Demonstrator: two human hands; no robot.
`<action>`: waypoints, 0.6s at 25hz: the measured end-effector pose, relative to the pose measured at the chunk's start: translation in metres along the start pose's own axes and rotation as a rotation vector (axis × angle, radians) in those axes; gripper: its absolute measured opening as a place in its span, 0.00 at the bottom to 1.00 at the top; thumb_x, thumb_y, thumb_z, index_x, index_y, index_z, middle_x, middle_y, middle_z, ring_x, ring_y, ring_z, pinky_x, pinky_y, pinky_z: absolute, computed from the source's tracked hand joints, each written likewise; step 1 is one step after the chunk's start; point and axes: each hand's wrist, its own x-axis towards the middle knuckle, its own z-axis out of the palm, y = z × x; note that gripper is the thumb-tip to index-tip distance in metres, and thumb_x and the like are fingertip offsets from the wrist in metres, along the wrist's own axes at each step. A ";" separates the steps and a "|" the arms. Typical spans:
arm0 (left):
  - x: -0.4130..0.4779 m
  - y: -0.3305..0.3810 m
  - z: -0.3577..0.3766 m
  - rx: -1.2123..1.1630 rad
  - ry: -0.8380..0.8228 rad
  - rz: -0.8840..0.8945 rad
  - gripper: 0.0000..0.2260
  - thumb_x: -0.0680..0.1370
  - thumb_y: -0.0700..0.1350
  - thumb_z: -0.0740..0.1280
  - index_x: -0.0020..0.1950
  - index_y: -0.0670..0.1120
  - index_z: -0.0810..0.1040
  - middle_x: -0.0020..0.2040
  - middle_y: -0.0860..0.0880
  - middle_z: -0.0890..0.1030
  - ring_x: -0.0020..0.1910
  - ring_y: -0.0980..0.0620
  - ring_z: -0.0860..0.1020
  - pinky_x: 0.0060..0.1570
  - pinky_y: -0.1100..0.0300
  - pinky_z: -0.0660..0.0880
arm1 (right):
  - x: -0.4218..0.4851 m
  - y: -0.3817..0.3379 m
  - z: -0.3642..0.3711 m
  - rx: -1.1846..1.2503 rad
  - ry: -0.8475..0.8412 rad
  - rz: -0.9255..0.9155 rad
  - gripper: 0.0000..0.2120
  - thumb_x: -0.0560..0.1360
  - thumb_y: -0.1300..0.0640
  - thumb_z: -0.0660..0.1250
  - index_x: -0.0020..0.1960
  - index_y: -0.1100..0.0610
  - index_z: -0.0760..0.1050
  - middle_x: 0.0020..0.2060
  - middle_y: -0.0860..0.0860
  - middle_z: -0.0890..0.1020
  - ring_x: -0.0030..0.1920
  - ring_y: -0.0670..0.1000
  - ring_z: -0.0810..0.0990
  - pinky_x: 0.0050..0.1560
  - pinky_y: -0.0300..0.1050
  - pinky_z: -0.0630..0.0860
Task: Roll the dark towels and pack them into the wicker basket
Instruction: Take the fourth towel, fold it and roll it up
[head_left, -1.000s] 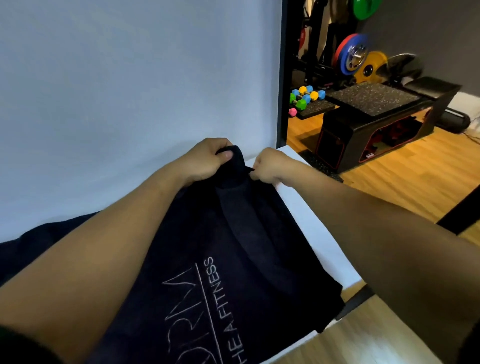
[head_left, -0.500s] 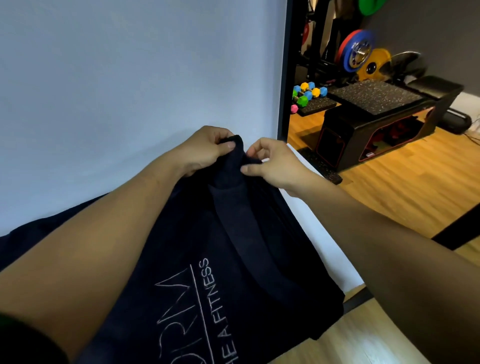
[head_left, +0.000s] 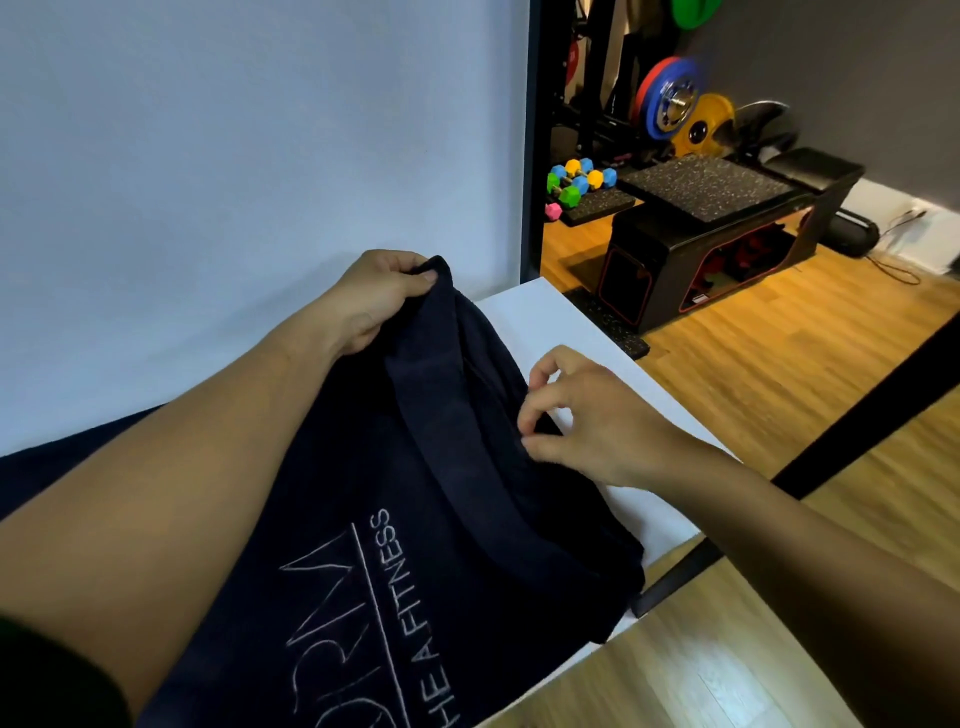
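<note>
**Both hands on the dark towel**

The navy towel (head_left: 467, 519), lettered in white, lies spread on the white table (head_left: 545, 322) beside the pale wall. The left hand (head_left: 382, 299) grips its far corner. The right hand (head_left: 587, 415) pinches its right edge between thumb and forefinger.

Two hands (head_left: 374, 301) (head_left: 597, 421) — one dark towel (head_left: 441, 519), one white table (head_left: 545, 322).

We read white lettering on dark towel (head_left: 519, 597), at 6 o'clock in view. Small capitals run sideways, reading up toward 12 o'clock: "HE A FITNESS", start cut off by frame edge. Thin white line on their 9 o'clock side. Past line, large outline letters, same direction; we make out roughly "DRM", not sure, lower part cut off.
</note>
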 end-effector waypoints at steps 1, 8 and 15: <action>0.000 -0.001 0.000 0.003 0.013 -0.005 0.06 0.81 0.40 0.65 0.51 0.43 0.82 0.53 0.38 0.83 0.48 0.45 0.81 0.56 0.49 0.78 | -0.009 -0.006 -0.003 0.017 -0.035 -0.036 0.06 0.72 0.51 0.76 0.39 0.43 0.81 0.53 0.39 0.71 0.50 0.37 0.71 0.51 0.35 0.67; 0.003 -0.013 0.008 0.003 0.092 -0.016 0.05 0.81 0.41 0.67 0.49 0.45 0.82 0.44 0.47 0.84 0.41 0.50 0.82 0.47 0.56 0.80 | -0.104 -0.040 -0.007 -0.120 -0.265 -0.014 0.28 0.69 0.20 0.50 0.42 0.44 0.66 0.38 0.45 0.70 0.47 0.44 0.68 0.44 0.42 0.69; 0.012 -0.029 0.008 0.003 0.227 -0.044 0.12 0.78 0.51 0.71 0.42 0.44 0.81 0.39 0.49 0.83 0.37 0.51 0.80 0.41 0.57 0.79 | -0.147 -0.031 0.025 0.163 0.255 0.234 0.09 0.71 0.42 0.71 0.49 0.36 0.73 0.37 0.47 0.80 0.41 0.45 0.77 0.39 0.32 0.70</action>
